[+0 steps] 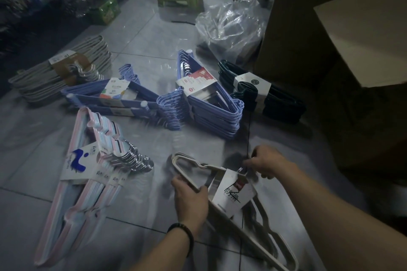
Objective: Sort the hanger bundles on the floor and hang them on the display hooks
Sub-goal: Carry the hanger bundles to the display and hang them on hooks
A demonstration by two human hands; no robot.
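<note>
White hanger bundle (231,191): light, stiff, springy; clasped by left hand (191,200) at shoulder, right hand (266,165) pinching hooks.

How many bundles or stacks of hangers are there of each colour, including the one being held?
Grey stack: 1
Blue stacks: 2
Dark green stack: 1
Pink-and-light-blue stack: 1
Cream bundle, held by the left hand and right hand: 1
Total: 6

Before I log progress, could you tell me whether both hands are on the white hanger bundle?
Yes, the left hand and right hand both grip the white hanger bundle.
</note>
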